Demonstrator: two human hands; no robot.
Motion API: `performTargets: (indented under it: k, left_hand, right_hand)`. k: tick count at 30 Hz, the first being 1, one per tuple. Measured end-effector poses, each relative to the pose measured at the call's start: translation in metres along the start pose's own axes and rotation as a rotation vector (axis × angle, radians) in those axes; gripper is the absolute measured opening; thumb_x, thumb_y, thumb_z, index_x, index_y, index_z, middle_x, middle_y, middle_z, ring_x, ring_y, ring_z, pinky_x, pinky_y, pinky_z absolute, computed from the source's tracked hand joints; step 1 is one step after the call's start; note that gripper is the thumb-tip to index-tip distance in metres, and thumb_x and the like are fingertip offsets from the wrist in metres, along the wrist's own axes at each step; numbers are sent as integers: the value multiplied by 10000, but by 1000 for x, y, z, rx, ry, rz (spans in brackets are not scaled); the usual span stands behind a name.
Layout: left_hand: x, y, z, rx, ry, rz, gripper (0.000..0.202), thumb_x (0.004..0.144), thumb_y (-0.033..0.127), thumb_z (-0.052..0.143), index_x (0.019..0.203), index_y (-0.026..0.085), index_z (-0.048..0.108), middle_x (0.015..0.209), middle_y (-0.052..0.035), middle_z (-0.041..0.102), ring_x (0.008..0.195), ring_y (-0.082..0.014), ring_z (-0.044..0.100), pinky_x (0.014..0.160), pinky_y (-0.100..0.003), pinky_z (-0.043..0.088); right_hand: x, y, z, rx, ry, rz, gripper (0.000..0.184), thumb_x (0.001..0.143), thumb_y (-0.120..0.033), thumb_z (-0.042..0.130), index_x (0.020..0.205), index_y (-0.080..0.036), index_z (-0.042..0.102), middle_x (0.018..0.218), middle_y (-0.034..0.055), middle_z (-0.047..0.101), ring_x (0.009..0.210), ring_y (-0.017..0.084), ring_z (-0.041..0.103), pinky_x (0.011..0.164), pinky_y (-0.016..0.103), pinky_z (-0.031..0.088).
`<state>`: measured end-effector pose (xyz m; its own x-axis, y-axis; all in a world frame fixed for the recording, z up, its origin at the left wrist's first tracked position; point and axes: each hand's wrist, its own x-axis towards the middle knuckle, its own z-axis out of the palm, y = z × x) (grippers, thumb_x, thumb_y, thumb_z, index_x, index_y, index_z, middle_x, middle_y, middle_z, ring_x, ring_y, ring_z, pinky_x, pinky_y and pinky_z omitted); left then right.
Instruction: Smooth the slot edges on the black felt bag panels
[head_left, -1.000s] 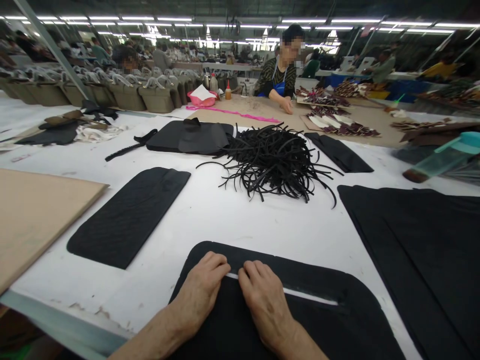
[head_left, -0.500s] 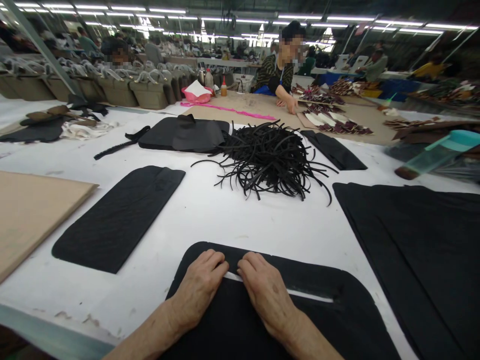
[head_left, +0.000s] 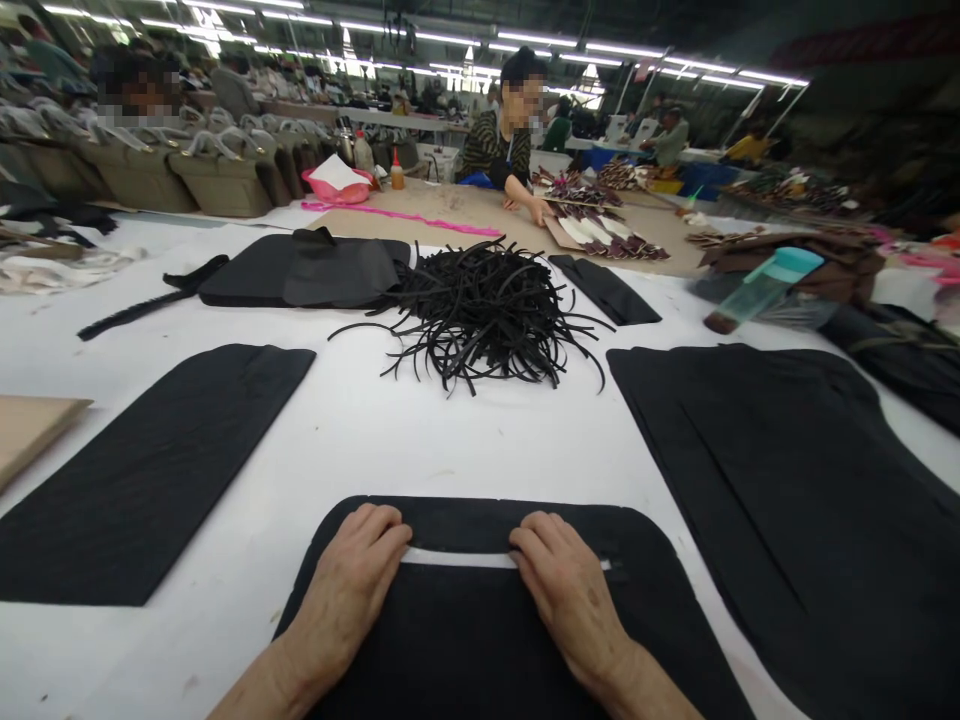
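Panel (head_left: 480,640), black and round-cornered, lies at six o'clock on the white table (head_left: 397,440), if twelve is straight ahead of the worker. Both bare hands are on it from where I stand: the left hand (head_left: 352,565) toward eleven on the panel, the right hand (head_left: 566,580) toward one. Each has its fingers bent together and down; the tips are hidden, so I can't tell whether they pinch or merely press. A white strip (head_left: 461,560) runs between the hands, with a bit more white showing past the right one.

At twelve sits a tangled heap of black strips (head_left: 495,310). Black sheets (head_left: 780,520) spread at three, another black piece (head_left: 165,460) at nine. Toward two stands a tilted bottle (head_left: 772,285) with a turquoise lid. Beyond the heap, near twelve, a co-worker (head_left: 487,150) in a striped top reaches toward patterned pieces (head_left: 607,235).
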<state>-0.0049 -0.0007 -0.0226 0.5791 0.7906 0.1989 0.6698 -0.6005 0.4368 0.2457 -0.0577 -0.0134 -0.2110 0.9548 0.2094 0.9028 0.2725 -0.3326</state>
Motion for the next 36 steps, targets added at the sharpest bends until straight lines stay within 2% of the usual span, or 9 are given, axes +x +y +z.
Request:
performTargets:
  k: [6,10,16,24,29,36]
  left_hand:
    - [3,-3,-1,-47,14,-38,144,896,194,437,873,228,575,923,-17,570,865,-198,520,764,-346,442]
    - [4,0,-1,-57,9,-97,112,887,200,454,880,229,562,929,-18,578,882,-202,521,778,-345,436]
    - [6,9,-5,-42,-68,-170,179,899,174,408,790,216,543,891,-19,555,848,-200,498,751,-352,417]
    - [5,18,-4,1,-47,-231,211,919,177,355,814,198,538,918,-46,535,851,-217,472,769,-400,399]
    - [9,24,-2,91,-79,-304,206,904,149,369,791,182,537,908,-59,527,837,-229,459,759,-420,392]
    - [16,28,-3,181,-100,-336,197,873,112,392,736,184,514,831,-42,511,787,-215,458,721,-388,389]
  right_hand:
    - [-9,15,-8,34,-32,130,167,909,-138,456,786,-199,552,810,11,518,759,182,475,687,310,385]
    - [-9,16,-9,42,-68,163,171,907,-141,467,760,-199,532,798,9,510,754,185,461,684,319,368]
    - [-9,19,-4,41,-105,170,191,922,-140,410,777,-199,520,798,17,494,747,203,441,696,357,344]
    - [-5,13,-2,-79,-119,209,217,910,-136,390,745,-213,508,770,26,500,727,225,444,684,381,332]
    - [2,9,-5,-140,-199,295,191,889,-139,445,727,-215,512,771,33,525,746,234,474,687,385,348]
    - [13,8,-10,-213,-276,338,197,872,-132,469,704,-216,526,758,26,563,739,221,516,651,350,357]
